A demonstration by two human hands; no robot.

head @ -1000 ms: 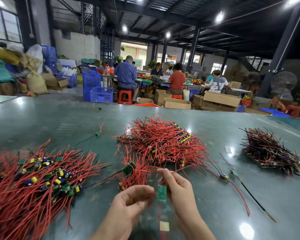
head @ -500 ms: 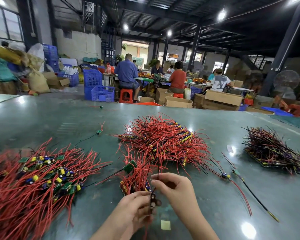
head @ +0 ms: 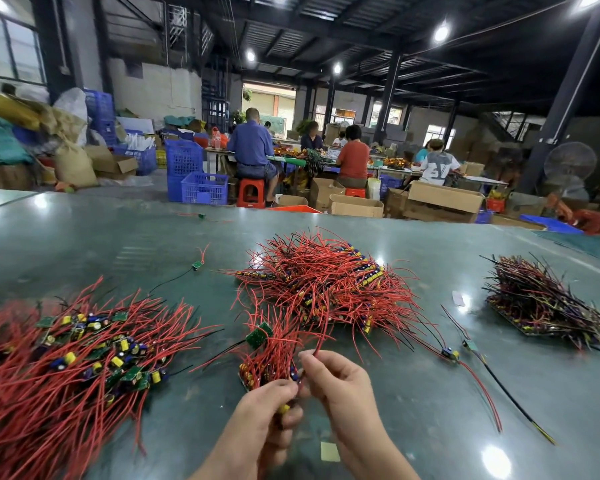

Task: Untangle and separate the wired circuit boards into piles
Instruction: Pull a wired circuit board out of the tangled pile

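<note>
Head view: at the worktop's (head: 84, 237) near edge both forearms reach in from below, hands meeting at the middle. The left hand (head: 267, 407) curls its fingers around a small board with a yellow capacitor (head: 284, 408). The right hand (head: 340, 379), knuckles up, pinches a red wire (head: 321, 336) rising from the small bundle (head: 274, 355). A red-wired pile (head: 70, 368) lies toward the left edge, a bigger tangle (head: 326, 285) mid-worktop, a dark pile (head: 541, 306) toward the right edge.

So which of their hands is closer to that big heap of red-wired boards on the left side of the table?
Left. The left hand is beside the heap of red-wired boards, just off its right edge. The right hand sits further right, on the far side of the left hand.
</note>
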